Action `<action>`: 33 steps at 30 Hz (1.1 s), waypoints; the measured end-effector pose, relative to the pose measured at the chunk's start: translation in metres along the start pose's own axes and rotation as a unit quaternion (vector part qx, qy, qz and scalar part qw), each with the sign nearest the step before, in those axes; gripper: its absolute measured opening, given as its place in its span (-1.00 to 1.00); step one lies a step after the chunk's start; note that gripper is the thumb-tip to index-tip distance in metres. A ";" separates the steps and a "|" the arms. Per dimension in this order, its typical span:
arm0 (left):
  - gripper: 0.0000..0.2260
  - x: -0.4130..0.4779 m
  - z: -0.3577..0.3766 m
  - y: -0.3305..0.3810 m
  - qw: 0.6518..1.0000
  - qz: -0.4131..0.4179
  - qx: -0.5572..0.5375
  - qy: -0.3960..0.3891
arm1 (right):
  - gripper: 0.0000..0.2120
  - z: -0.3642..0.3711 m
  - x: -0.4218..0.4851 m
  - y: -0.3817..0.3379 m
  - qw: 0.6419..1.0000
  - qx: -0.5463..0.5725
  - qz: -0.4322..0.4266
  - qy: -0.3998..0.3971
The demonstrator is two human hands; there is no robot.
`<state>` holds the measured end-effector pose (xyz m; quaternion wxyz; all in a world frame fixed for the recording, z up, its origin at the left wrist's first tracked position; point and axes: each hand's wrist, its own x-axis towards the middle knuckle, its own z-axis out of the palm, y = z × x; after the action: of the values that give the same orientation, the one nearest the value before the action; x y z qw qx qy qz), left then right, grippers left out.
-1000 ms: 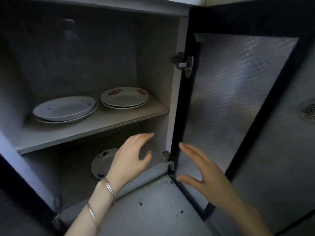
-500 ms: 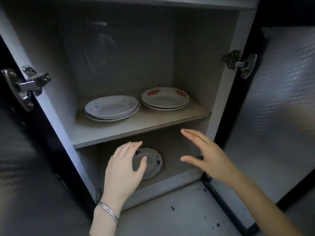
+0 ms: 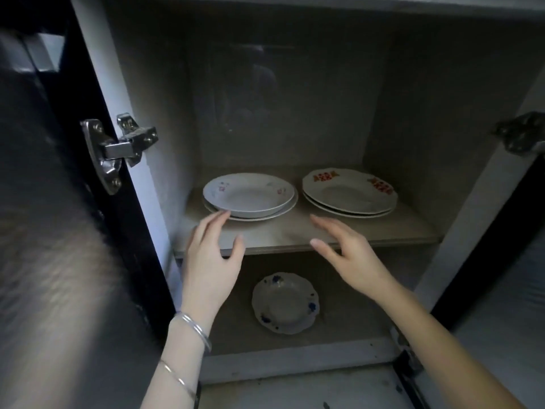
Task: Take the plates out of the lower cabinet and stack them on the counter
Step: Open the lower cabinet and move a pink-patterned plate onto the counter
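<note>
The lower cabinet stands open with a middle shelf. On its left sits a stack of two white plates with faint flower prints. To the right is a stack of two scalloped plates with red marks. A small plate with blue flowers lies on the cabinet floor. My left hand reaches over the shelf edge, fingers straight, tips just short of the left stack's rim. My right hand is spread open in front of the shelf, between the two stacks. Neither hand holds anything.
The left door hangs open with a metal hinge on the cabinet wall. The right door is open too, its hinge at the far right. A speckled floor lies below the cabinet front.
Both hands have risen from the lower compartment to the level of the middle shelf and moved closer to the plate stacks. The view has shifted nearer to the cabinet.
</note>
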<state>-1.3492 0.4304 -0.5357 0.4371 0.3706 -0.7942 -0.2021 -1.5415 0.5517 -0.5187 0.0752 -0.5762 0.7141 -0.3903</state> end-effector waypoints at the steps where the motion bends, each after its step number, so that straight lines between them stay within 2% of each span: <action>1: -0.57 0.008 0.003 -0.001 1.000 -0.009 0.005 0.008 | -0.56 0.003 0.011 0.001 0.999 0.031 0.013 0.007; 5: -0.47 0.029 0.017 -0.013 0.998 -0.009 0.056 -0.012 | -0.63 0.014 0.050 0.000 0.980 0.156 0.121 0.030; 9: -0.47 0.047 0.022 -0.025 0.996 -0.005 0.084 -0.016 | -0.58 0.024 0.077 0.010 0.941 0.246 0.231 0.019; 14: -0.59 0.058 0.030 -0.036 0.998 -0.011 0.061 -0.004 | -0.60 0.034 0.099 0.011 0.874 0.394 0.285 -0.002; 17: -0.66 0.058 0.034 -0.039 0.998 -0.007 0.054 0.012 | -0.76 0.039 0.110 0.002 0.830 0.455 0.322 -0.014; 19: -0.67 0.058 0.036 -0.039 0.998 0.002 0.057 0.019 | -0.82 0.042 0.113 -0.004 0.817 0.474 0.329 -0.012; 23: -0.62 0.056 0.033 -0.035 0.999 0.010 0.051 0.015 | -0.68 0.046 0.115 -0.008 0.808 0.484 0.337 0.023; 27: -0.54 0.043 0.025 -0.026 1.000 0.011 -0.020 0.007 | -0.55 0.043 0.104 -0.003 0.814 0.481 0.324 0.029; 30: -0.48 0.030 0.020 -0.017 0.995 -0.049 -0.087 0.009 | -0.50 0.040 0.090 0.002 0.827 0.471 0.305 0.029; 33: -0.45 0.021 0.015 -0.015 0.988 -0.112 -0.109 0.012 | -0.45 0.034 0.074 0.004 0.849 0.448 0.280 0.024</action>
<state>-1.3632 0.4047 -0.5419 0.4593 0.4098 -0.7152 -0.3310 -1.5492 0.4709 -0.5190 0.4140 -0.2461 0.5948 -0.6437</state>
